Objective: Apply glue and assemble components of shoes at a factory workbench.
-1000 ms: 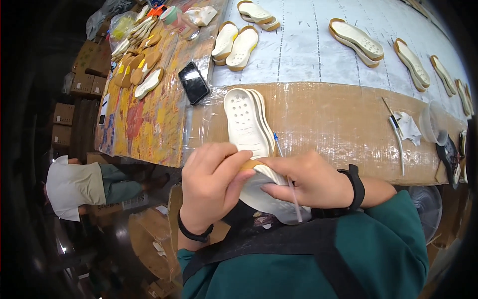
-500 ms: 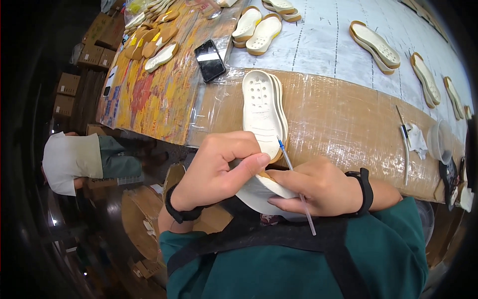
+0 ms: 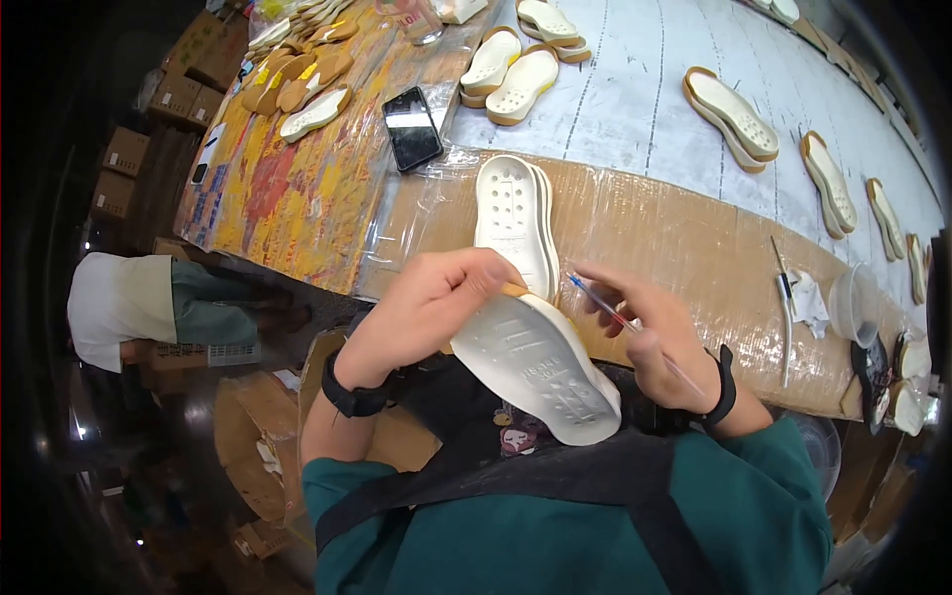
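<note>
My left hand [image 3: 431, 307] pinches one end of a white shoe sole [image 3: 545, 367] between thumb and fingers. The sole slants down to the right over my lap, and its face with grooves and small dimples shows; a tan edge peeks out by the fingertips. Just off the sole's right side, my right hand [image 3: 659, 342] is closed around a clear-barrelled pen [image 3: 598, 296] with a blue tip. The pen points up and left. Beyond my hands, several white soles [image 3: 512, 203] with round holes lie stacked on the cardboard [image 3: 645, 258].
A black phone [image 3: 413, 129] lies left of the stack. More soles [image 3: 734, 117] sit in groups across the white sheet. Tan pieces [image 3: 315, 79] pile up at the far left. A clear cup [image 3: 851, 307] and a thin white tool [image 3: 787, 327] are at the right. A person [image 3: 124, 307] sits at the left.
My right hand has come off the sole and moved right and up, still with the pen. The sole has turned in my left hand, showing more of its grooved face.
</note>
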{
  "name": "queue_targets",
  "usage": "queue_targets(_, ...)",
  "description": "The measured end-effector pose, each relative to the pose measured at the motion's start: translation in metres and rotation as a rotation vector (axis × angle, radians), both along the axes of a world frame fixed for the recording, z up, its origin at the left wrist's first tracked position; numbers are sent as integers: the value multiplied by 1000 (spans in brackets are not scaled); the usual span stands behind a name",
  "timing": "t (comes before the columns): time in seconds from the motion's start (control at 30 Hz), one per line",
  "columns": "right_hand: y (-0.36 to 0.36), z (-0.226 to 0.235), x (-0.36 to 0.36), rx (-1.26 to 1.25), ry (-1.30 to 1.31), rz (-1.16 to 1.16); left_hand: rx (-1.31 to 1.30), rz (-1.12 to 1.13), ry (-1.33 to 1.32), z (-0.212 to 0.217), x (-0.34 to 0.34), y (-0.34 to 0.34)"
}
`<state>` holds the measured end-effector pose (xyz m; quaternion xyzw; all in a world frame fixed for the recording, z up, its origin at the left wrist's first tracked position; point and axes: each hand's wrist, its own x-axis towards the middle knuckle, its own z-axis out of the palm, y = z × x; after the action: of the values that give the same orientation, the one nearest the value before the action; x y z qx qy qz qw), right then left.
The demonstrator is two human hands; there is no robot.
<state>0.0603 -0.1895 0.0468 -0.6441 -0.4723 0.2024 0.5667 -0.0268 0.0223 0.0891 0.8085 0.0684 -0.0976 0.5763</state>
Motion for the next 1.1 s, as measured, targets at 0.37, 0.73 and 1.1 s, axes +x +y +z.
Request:
queue_targets(0.37, 15, 15, -8, 71, -494, 17, 87, -50, -80, 7, 5, -16)
queue_targets(0.73, -45, -10, 8, 189, 402, -310, -598, 710, -294, -63, -14, 5)
queue_targets(1.1, -72, 1, 23, 43, 307, -258, -167, 571, -325, -122, 0, -44)
